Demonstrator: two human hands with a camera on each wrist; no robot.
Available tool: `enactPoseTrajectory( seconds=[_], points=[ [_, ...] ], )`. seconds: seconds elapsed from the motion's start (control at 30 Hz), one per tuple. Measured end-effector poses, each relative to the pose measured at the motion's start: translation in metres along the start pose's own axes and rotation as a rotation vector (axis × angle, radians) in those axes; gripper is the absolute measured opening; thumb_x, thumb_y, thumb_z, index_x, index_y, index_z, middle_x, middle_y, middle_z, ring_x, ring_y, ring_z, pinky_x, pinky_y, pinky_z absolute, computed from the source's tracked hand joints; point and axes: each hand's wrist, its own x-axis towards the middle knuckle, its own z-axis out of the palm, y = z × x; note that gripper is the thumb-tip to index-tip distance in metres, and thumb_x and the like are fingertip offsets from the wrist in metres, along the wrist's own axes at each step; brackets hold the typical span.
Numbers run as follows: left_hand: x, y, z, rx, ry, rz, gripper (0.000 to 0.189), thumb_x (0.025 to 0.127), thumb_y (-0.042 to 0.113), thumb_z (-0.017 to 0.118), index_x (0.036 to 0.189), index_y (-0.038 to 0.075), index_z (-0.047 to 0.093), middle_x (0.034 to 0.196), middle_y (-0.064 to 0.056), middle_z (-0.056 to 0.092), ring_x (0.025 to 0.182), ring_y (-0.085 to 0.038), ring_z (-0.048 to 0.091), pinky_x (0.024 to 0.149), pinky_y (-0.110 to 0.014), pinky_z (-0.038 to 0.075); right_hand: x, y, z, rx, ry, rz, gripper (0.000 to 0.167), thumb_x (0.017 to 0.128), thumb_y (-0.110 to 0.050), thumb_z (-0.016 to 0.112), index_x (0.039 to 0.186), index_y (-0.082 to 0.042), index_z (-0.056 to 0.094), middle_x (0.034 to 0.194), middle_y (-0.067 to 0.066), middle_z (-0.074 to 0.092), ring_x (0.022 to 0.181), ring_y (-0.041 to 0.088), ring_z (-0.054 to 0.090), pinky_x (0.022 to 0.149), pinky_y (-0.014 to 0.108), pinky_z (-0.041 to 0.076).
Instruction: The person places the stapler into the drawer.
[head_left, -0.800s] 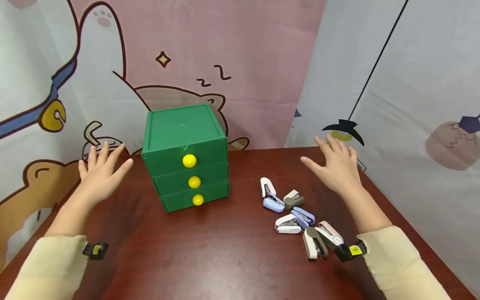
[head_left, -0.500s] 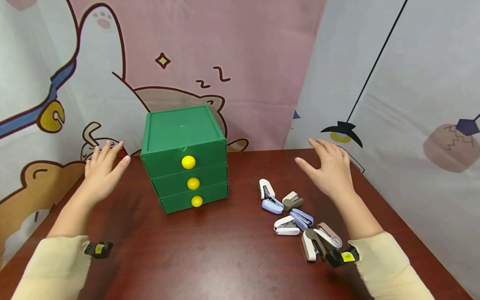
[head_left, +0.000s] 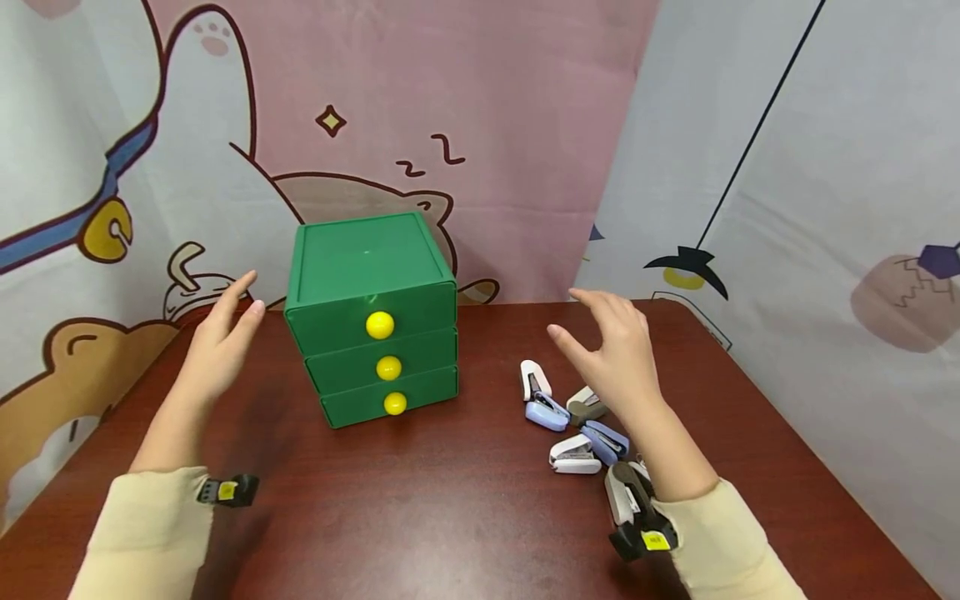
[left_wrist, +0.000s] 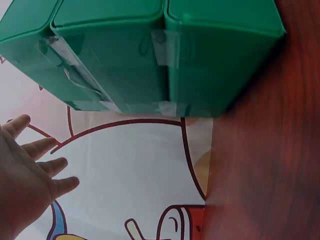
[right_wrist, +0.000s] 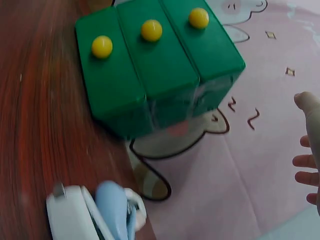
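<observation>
A green three-drawer box (head_left: 367, 258) with yellow round knobs stands on the table, its drawers all closed. My left hand (head_left: 216, 350) is raised to the left of it, fingers extended and holding nothing. Several small staplers lie in a loose cluster right of the box, among them a light blue stapler (head_left: 547, 412), a white stapler (head_left: 576, 456) and a grey-brown and white one (head_left: 622, 492). Above and behind the cluster hovers my right hand (head_left: 613, 350), thumb apart from its bent, relaxed fingers, touching nothing. My right forearm partly covers the staplers at the cluster's right side.
The dark red-brown table (head_left: 420, 517) runs up to a cartoon-printed cloth (head_left: 525, 150) at the back and sides. Clear tape (left_wrist: 165, 47) crosses the box's drawer seams in the left wrist view. Each sleeve carries a black wrist strap (head_left: 228, 491).
My right hand has moved left and slightly down, toward the staplers. The left hand has shifted a little right and turned more side-on. Box and staplers stay in place.
</observation>
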Motion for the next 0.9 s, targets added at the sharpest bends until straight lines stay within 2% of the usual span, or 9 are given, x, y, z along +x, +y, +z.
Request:
enactPoseTrajectory(
  seconds=[0.1, 0.2, 0.3, 0.5, 0.6, 0.73, 0.9],
  points=[
    [0.002, 0.002, 0.003, -0.064, 0.007, -0.006, 0.053, 0.104, 0.033, 0.036, 0.154, 0.018, 0.024, 0.155, -0.014, 0.022, 0.139, -0.037, 0.018, 0.107, -0.061, 0.016, 0.0, -0.011, 0.006, 0.049, 0.032, -0.033, 0.049, 0.083, -0.03, 0.074, 0.123, -0.006, 0.062, 0.117, 0.012, 0.062, 0.111, 0.03, 0.052, 0.095, 0.05, 0.033],
    [0.004, 0.002, 0.005, -0.115, 0.026, 0.006, 0.052, 0.105, 0.031, 0.035, 0.153, 0.014, 0.025, 0.153, -0.017, 0.025, 0.139, -0.033, 0.022, 0.11, -0.044, 0.021, -0.001, -0.022, 0.014, 0.101, 0.049, -0.064, 0.046, 0.083, -0.028, 0.073, 0.122, -0.005, 0.063, 0.115, 0.01, 0.063, 0.108, 0.028, 0.053, 0.093, 0.047, 0.035],
    [0.006, 0.002, 0.007, -0.137, 0.051, 0.024, 0.051, 0.105, 0.029, 0.034, 0.152, 0.011, 0.027, 0.151, -0.018, 0.03, 0.138, -0.029, 0.027, 0.106, -0.028, 0.025, -0.001, -0.031, 0.024, 0.151, 0.056, -0.085, 0.044, 0.084, -0.027, 0.073, 0.12, -0.005, 0.063, 0.114, 0.009, 0.064, 0.104, 0.027, 0.055, 0.091, 0.045, 0.037],
    [0.013, 0.003, 0.013, -0.198, 0.057, 0.06, 0.047, 0.105, 0.026, 0.036, 0.15, 0.014, 0.032, 0.147, -0.014, 0.038, 0.135, -0.027, 0.034, 0.103, -0.024, 0.028, 0.0, -0.051, 0.043, 0.247, 0.054, -0.091, 0.041, 0.084, -0.025, 0.073, 0.12, -0.008, 0.064, 0.109, 0.004, 0.064, 0.099, 0.023, 0.055, 0.086, 0.039, 0.041],
    [0.019, 0.005, 0.017, -0.229, 0.024, 0.085, 0.047, 0.105, 0.025, 0.038, 0.15, 0.012, 0.033, 0.146, -0.015, 0.039, 0.133, -0.022, 0.037, 0.1, -0.021, 0.032, 0.0, -0.062, 0.053, 0.29, 0.046, -0.085, 0.04, 0.085, -0.026, 0.073, 0.12, -0.009, 0.063, 0.108, 0.002, 0.063, 0.098, 0.021, 0.056, 0.084, 0.035, 0.044],
    [0.027, 0.006, 0.02, -0.269, -0.021, 0.119, 0.048, 0.104, 0.021, 0.04, 0.149, 0.005, 0.033, 0.145, -0.021, 0.037, 0.13, -0.016, 0.039, 0.094, -0.015, 0.036, 0.002, -0.074, 0.065, 0.324, 0.042, -0.079, 0.04, 0.085, -0.026, 0.074, 0.12, -0.009, 0.063, 0.106, 0.001, 0.063, 0.096, 0.018, 0.057, 0.082, 0.032, 0.045],
    [0.032, 0.004, 0.022, -0.281, -0.033, 0.12, 0.046, 0.104, 0.019, 0.041, 0.147, 0.003, 0.036, 0.142, -0.022, 0.04, 0.124, -0.012, 0.043, 0.09, -0.014, 0.039, 0.003, -0.088, 0.08, 0.365, 0.035, -0.101, 0.04, 0.084, -0.023, 0.075, 0.118, -0.005, 0.064, 0.102, 0.006, 0.065, 0.088, 0.017, 0.059, 0.076, 0.03, 0.048]
  ],
)
